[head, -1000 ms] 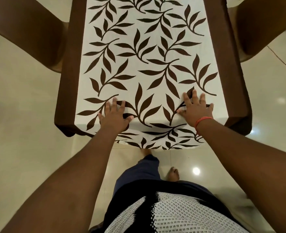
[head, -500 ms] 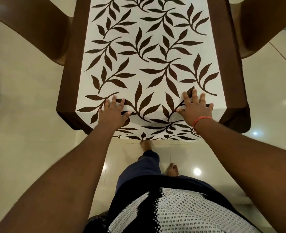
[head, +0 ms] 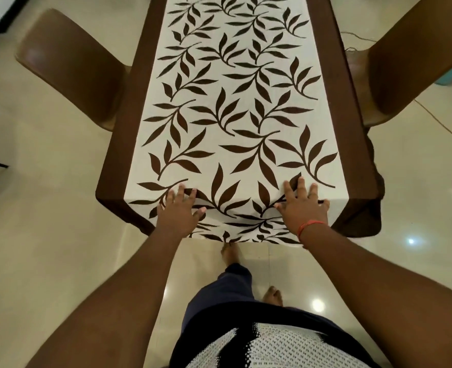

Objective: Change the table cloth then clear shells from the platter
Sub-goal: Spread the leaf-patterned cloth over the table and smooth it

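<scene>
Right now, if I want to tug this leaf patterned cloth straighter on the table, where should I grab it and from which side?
Probably the overhanging hem of the leaf patterned cloth, pinched from the near end of the table. That flap hangs free below the edge, while everything else lies flat on top. Your left hand and right hand rest flat just above it, spread apart, so pulling stays even.
</scene>
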`<state>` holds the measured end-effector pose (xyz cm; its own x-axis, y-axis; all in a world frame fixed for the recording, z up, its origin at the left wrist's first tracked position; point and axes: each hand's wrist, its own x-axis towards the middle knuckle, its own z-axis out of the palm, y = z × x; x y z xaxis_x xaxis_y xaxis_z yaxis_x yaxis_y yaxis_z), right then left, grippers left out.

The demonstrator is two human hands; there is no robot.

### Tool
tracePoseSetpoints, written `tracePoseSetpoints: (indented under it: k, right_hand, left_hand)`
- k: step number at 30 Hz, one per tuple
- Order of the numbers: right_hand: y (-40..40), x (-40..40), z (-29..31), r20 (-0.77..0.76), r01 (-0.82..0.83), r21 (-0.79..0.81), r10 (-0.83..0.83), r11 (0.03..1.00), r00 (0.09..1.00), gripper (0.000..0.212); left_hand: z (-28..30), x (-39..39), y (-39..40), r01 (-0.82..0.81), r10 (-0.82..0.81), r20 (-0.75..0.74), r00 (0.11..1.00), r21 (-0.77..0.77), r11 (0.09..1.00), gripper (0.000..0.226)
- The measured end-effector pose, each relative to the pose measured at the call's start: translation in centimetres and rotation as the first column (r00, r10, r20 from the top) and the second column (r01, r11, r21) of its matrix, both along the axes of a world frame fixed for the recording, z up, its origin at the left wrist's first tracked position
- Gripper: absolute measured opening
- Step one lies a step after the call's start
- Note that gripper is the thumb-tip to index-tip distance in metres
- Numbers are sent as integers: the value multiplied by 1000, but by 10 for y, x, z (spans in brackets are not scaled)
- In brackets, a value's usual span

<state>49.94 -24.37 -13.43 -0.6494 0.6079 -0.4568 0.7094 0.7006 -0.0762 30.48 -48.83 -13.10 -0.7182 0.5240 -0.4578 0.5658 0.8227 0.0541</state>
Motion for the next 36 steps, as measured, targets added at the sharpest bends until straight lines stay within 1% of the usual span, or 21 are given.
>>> tracePoseSetpoints:
  k: [5, 8, 12, 15, 16, 17, 18, 20, 22, 23, 25, 27, 33, 36]
  right_hand:
    - [4, 2, 8, -13, -42, 40, 42, 998, 999, 64]
    - [12, 0, 15, -10, -66, 45, 66, 997, 998, 62]
    - [18, 0, 25, -49, -53, 40, 55, 998, 997, 58]
    - [25, 6, 38, -56, -84, -27, 82, 996, 995, 49]
    - [29, 6, 43, -44, -97, -42, 95, 994, 994, 45]
    - [33, 4, 46, -36, -106, -52, 104, 993, 994, 42]
    - [41, 3, 50, -33, -102, -56, 100, 993, 994, 42]
    - [55, -3, 55, -25, -79, -46, 78, 996, 997, 46]
    - [69, -12, 55, -27, -42, -32, 41, 999, 999, 49]
    - [74, -14, 57, -35, -21, -26, 20, 999, 999, 49]
    - [81, -20, 58, -46, 7, -26, -8, 1000, 999, 48]
    - [86, -22, 54, -60, 27, -32, -29, 999, 998, 47]
    - [120, -18, 44, -52, -31, -14, 30, 999, 998, 42]
    - [160, -22, 39, -86, -83, -6, 82, 997, 993, 39]
  left_hand:
    - [5, 5, 3, -6, 3, -59, 998, -53, 999, 70]
    - [9, 9, 8, -13, 7, -66, 998, -92, 996, 73]
    - [13, 16, 27, 42, -50, -87, 995, -82, 996, 93]
    - [22, 17, 43, 82, -83, -8, 997, -111, 990, 73]
    - [26, 16, 46, 93, -95, -48, 994, -46, 995, 69]
    - [27, 13, 49, 130, -128, -106, 986, 19, 991, 69]
    - [29, 7, 53, 147, -146, -94, 985, 11, 989, 71]
    - [27, -5, 61, 177, -177, -137, 975, -17, 984, 65]
    - [27, -14, 73, 185, -195, -96, 976, -106, 977, 69]
    - [30, -18, 80, 204, -213, -105, 971, -92, 975, 69]
    - [34, -26, 90, 253, -255, -108, 961, -27, 967, 59]
    - [33, -32, 105, 265, -263, -93, 960, 2, 964, 55]
    - [14, -27, 145, 215, -210, -73, 975, 78, 973, 57]
    - [5, -17, 170, 137, -131, -83, 988, 67, 988, 56]
